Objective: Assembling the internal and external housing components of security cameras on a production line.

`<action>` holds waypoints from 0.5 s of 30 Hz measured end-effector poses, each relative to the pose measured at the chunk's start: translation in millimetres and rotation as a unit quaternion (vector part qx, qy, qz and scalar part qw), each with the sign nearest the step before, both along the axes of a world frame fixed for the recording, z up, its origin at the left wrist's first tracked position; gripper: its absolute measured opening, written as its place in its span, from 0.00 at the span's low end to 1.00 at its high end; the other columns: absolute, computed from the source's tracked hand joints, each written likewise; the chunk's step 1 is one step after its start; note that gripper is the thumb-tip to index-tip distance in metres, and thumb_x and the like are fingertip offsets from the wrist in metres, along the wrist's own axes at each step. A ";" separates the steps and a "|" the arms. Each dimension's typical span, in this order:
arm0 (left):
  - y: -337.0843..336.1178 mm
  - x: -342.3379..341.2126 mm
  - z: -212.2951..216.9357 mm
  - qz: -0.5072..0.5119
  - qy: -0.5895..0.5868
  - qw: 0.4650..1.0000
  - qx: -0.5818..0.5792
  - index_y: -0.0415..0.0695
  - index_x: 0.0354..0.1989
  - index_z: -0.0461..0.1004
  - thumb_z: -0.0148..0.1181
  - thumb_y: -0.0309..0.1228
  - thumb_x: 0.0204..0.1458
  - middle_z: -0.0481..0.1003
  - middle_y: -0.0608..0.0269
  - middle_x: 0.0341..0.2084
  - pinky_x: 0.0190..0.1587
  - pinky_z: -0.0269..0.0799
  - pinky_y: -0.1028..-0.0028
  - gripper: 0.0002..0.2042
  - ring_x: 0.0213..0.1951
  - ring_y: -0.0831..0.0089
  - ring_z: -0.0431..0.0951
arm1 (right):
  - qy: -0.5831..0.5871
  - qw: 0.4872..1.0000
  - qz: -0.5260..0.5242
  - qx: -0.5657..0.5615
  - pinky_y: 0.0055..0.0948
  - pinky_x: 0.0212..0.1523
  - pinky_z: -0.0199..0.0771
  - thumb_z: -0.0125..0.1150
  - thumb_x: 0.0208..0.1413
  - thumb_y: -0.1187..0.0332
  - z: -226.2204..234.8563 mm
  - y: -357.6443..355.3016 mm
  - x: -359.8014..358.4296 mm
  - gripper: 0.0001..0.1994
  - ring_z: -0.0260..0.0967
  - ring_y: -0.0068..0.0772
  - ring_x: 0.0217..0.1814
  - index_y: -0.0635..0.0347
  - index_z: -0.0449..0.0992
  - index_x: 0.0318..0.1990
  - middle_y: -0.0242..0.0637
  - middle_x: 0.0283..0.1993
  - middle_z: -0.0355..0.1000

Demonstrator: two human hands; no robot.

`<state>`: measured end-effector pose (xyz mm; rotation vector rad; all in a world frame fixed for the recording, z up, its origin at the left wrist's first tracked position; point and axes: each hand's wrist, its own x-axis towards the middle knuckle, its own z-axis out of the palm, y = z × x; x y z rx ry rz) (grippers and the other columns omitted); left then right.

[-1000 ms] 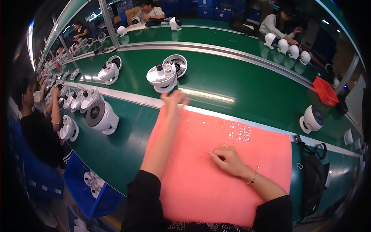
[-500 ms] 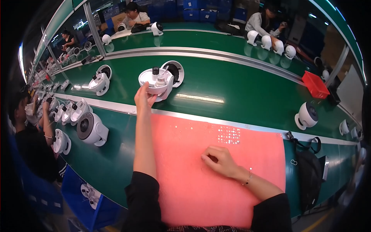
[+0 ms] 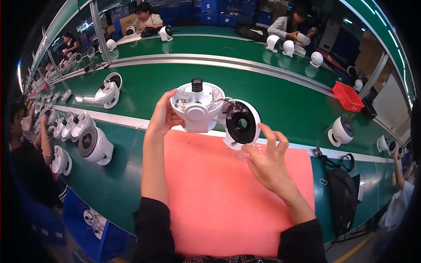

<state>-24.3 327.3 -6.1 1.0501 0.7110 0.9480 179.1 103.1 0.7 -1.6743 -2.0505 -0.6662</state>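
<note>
An opened white bowl-shaped device housing (image 3: 196, 116) is held up above the far edge of the pink mat (image 3: 228, 210). My left hand (image 3: 162, 116) grips its left side, fingers wrapped round behind. Inside stand a black ribbed lens barrel (image 3: 197, 86) and a small silvery cylinder. On its right hangs the round front cover (image 3: 233, 118), white outside and black inside with a central hole, joined to the housing by thin wires. My right hand (image 3: 271, 164) pinches the cover's right rim between thumb and fingers. Small screws (image 3: 239, 154) lie on the mat, partly hidden under the cover.
A green conveyor (image 3: 280, 105) runs beyond the metal rail, carrying another opened device (image 3: 107, 92) and a closed one (image 3: 341, 130). Several units stand left on the bench, by a co-worker. A black bag (image 3: 344, 193) lies right; a red bin (image 3: 347, 96) stands farther off.
The opened device has come off the conveyor toward me and turned, its cover now on the right. My right hand has risen from the mat and taken the cover's rim.
</note>
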 end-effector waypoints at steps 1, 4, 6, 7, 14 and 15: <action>-1.1 1.6 0.0 0.013 0.002 1.000 -0.005 0.38 0.41 0.72 0.49 0.53 0.47 0.77 0.57 0.29 0.28 0.77 0.73 0.27 0.28 0.71 0.79 | 0.022 1.000 0.006 0.016 0.44 0.52 0.51 0.60 0.34 0.81 4.3 -2.2 0.5 0.16 0.45 0.51 0.55 0.54 0.73 0.34 0.44 0.61 0.48; 8.1 -8.1 -11.6 -0.011 -0.063 0.998 -0.025 0.39 0.43 0.72 0.49 0.50 0.48 0.77 0.58 0.32 0.32 0.76 0.70 0.25 0.34 0.70 0.78 | 0.047 0.996 0.048 0.058 0.42 0.52 0.53 0.61 0.33 0.81 20.3 -9.5 -1.3 0.15 0.46 0.50 0.56 0.54 0.72 0.33 0.44 0.59 0.49; 6.0 -16.3 -14.9 -0.090 -0.096 0.991 -0.029 0.40 0.43 0.73 0.51 0.42 0.51 0.76 0.59 0.38 0.40 0.74 0.72 0.19 0.38 0.69 0.77 | 0.094 0.988 0.106 0.065 0.42 0.53 0.55 0.63 0.31 0.82 28.9 -17.9 -1.3 0.16 0.47 0.51 0.57 0.54 0.70 0.31 0.44 0.59 0.48; 22.9 -24.2 -36.2 -0.138 -0.126 0.982 -0.012 0.40 0.43 0.74 0.52 0.38 0.52 0.76 0.60 0.38 0.40 0.73 0.74 0.16 0.38 0.71 0.77 | 0.133 0.981 0.129 0.056 0.43 0.53 0.57 0.64 0.30 0.82 38.6 -25.4 -6.1 0.17 0.49 0.54 0.57 0.55 0.69 0.30 0.45 0.57 0.55; -31.1 46.5 -15.0 -0.625 0.137 0.742 0.199 0.34 0.41 0.75 0.54 0.40 0.54 0.77 0.64 0.34 0.42 0.68 0.79 0.18 0.38 0.80 0.73 | 0.434 0.817 0.279 -0.260 0.27 0.41 0.74 0.70 0.39 0.73 48.9 -40.7 -2.6 0.19 0.73 0.30 0.38 0.65 0.69 0.39 0.40 0.37 0.73; -45.2 56.8 -15.8 -0.643 0.148 0.718 0.222 0.34 0.40 0.76 0.54 0.40 0.54 0.77 0.63 0.33 0.41 0.68 0.79 0.18 0.36 0.80 0.73 | 0.481 0.780 0.265 -0.300 0.26 0.41 0.74 0.70 0.40 0.71 49.1 -40.6 -2.0 0.20 0.72 0.28 0.38 0.65 0.68 0.40 0.39 0.36 0.72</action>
